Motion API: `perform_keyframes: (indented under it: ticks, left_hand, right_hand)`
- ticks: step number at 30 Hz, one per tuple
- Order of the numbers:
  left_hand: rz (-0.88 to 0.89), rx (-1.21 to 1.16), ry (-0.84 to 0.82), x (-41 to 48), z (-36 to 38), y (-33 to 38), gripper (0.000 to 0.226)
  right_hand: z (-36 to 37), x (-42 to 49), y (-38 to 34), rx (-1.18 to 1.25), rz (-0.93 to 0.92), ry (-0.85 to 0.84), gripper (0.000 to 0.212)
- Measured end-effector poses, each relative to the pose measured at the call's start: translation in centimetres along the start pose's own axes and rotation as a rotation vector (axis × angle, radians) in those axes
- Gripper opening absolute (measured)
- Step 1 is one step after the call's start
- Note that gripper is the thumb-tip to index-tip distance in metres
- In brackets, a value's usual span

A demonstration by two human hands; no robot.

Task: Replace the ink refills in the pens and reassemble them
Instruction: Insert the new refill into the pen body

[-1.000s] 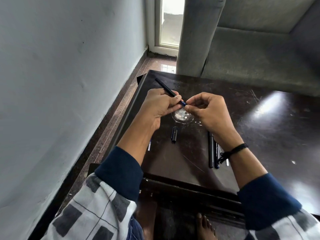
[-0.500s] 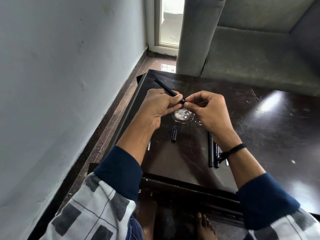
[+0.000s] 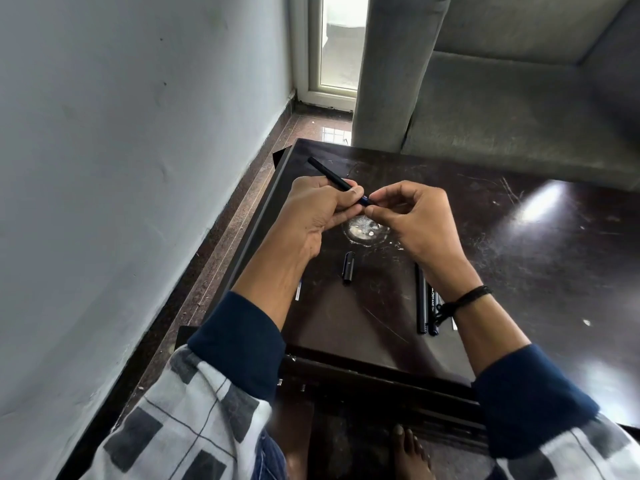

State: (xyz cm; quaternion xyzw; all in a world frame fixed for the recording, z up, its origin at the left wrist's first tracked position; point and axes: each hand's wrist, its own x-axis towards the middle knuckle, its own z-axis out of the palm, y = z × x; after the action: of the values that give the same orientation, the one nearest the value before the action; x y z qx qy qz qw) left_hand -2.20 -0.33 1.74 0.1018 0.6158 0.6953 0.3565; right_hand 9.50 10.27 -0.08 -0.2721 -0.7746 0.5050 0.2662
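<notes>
My left hand (image 3: pixel 320 211) grips a black pen barrel (image 3: pixel 329 174) that sticks out up and to the left above the dark table (image 3: pixel 519 271). My right hand (image 3: pixel 412 220) pinches the barrel's blue front end (image 3: pixel 366 201) between thumb and forefinger. A black pen cap (image 3: pixel 348 268) lies on the table below my hands. Two more black pens (image 3: pixel 423 306) lie side by side under my right wrist, partly hidden by it. A thin refill (image 3: pixel 298 291) shows just beside my left forearm.
A whitish round stain (image 3: pixel 363 230) marks the table under my hands. A grey wall (image 3: pixel 121 168) runs along the left. A grey sofa (image 3: pixel 502 116) stands beyond the table's far edge. My bare feet (image 3: pixel 412 452) show below the table's near edge.
Both hands stay together on the pen. My right fingers have shifted slightly at the barrel's front end; nothing on the table has moved.
</notes>
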Motion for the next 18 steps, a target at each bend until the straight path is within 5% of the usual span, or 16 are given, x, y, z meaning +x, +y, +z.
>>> perform_keyframes:
  ticks: [13, 18]
  left_hand:
    - [0.013, -0.001, -0.002, -0.27, 0.05, 0.14, 0.008]
    - [0.023, -0.012, 0.013, -0.11, -0.11, 0.22, 0.008]
  right_hand:
    - [0.24, 0.07, 0.18, -0.006, 0.003, 0.020, 0.008]
    - [0.20, 0.02, 0.01, -0.016, 0.017, 0.014, 0.024]
